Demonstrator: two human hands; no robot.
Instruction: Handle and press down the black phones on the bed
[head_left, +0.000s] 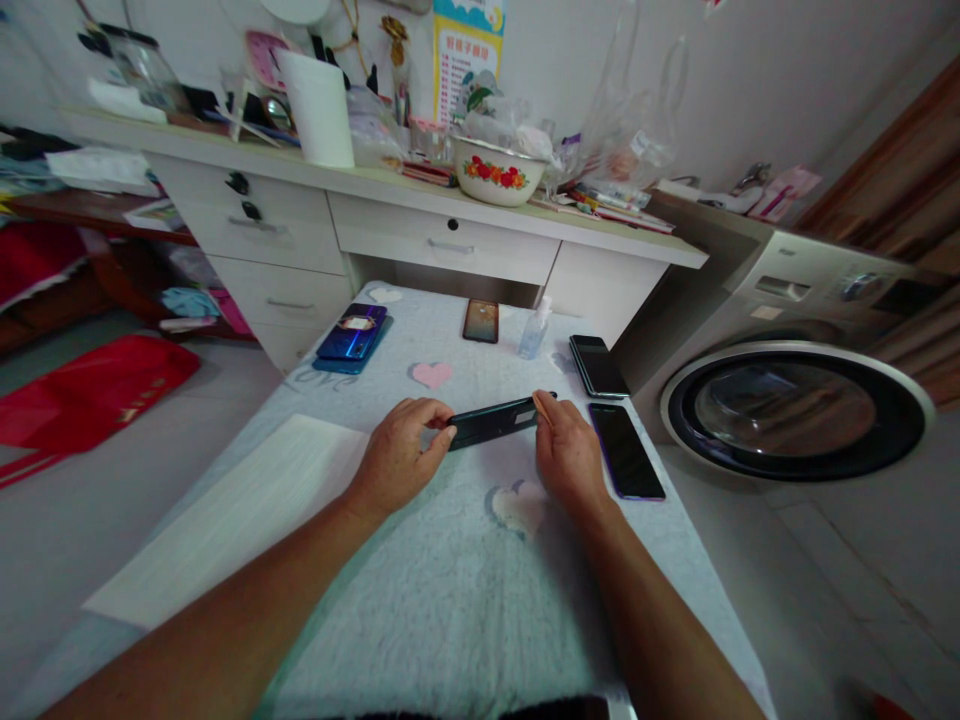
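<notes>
Between my hands a dark smartphone (491, 424) is held tilted above the cloth-covered table (420, 590). My left hand (405, 447) pinches its left end between thumb and fingers. At the other end, my right hand (568, 448) grips the phone, with a small tan piece at its fingertips that I cannot make out. Right of that hand lies a black-screened phone (628, 452) with a purple edge. Behind it are stacked phones (598, 366). A clear spray bottle (535, 330) stands farther back, beside a brownish phone (481, 321). Blue phones (351, 338) lie stacked at the back left.
A white sheet (247, 510) lies on the table's left side. Beyond stands a white desk (442, 235) bearing a flowered enamel bowl (498, 172) and a paper roll (318, 110). To the right is a washing machine (795, 390); a red bag (97, 390) lies on the left.
</notes>
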